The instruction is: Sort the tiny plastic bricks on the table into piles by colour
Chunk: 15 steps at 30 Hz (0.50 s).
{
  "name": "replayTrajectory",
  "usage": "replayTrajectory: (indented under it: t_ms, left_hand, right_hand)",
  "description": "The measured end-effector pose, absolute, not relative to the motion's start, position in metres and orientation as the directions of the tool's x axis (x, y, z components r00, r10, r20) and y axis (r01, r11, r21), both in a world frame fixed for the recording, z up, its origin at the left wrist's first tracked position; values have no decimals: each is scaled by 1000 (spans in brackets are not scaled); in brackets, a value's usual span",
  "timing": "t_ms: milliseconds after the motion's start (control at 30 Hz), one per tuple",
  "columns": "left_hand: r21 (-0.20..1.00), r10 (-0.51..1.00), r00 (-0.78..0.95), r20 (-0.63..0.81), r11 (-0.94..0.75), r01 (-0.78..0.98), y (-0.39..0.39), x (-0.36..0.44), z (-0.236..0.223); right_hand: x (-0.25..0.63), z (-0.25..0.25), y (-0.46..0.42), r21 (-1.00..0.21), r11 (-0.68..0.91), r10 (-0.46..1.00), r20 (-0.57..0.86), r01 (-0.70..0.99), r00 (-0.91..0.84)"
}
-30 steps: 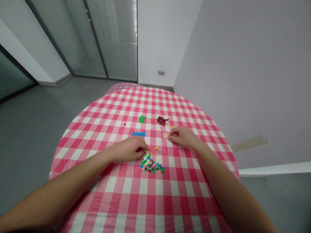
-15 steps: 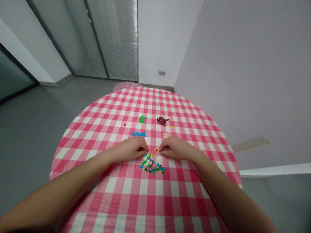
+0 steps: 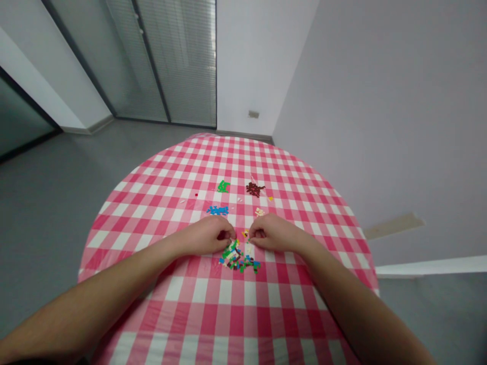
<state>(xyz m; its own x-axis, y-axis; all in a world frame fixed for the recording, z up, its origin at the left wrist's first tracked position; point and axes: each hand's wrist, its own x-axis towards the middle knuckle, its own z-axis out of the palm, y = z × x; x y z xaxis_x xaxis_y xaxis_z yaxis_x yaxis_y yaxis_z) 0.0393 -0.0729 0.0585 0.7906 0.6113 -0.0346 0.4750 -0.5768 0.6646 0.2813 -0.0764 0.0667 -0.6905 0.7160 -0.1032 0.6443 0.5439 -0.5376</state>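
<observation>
While mixed pieces lie on checked tablecloth, both hands curl beside them; cannot tell if pinching any.

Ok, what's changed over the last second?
Right hand moved from the cream pile toward the person and leftward, to beside the mixed pile; whether it grips anything is unclear. Left hand barely shifted; the green pile, brown pile and blue pile stayed.

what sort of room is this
Probably an office or meeting room: there are glass panels with blinds, plain pale walls and a bare grey floor, though the checked tablecloth looks more homely.
</observation>
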Motion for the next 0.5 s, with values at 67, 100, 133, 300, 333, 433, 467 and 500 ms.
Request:
replayTrajectory:
  t_ms: [67,100,133,300,333,433,467,500]
  left_hand:
    - [669,625,778,-67,-550,499,-72,38,60]
    - [672,627,775,-78,-541,505,-72,38,60]
    - [672,629,774,-79,-539,507,-72,37,60]
    - [644,581,814,9,-626,440,-70,35,58]
    - [645,565,825,20,-638,421,-69,35,57]
    - [648,531,847,32,-656,387,-69,34,55]
    - [649,525,851,30,-658,383,-69,34,55]
    - [651,521,853,27,-657,380,-69,35,55]
  right_hand:
    - [281,66,-76,-531,553,702,-120,643,-702]
    - [281,66,-76,-529,560,690,-127,637,-712]
    - [281,65,-75,-530,566,684,-126,632,-718]
    - [278,66,-77,-523,574,684,-118,630,-720]
    - [278,67,-78,-524,567,695,-111,635,-711]
    - [277,70,-80,-556,531,744,-55,640,-666]
    - [276,71,-81,-578,517,759,-32,631,-651]
    - [277,71,-81,-605,502,770,-13,618,-638]
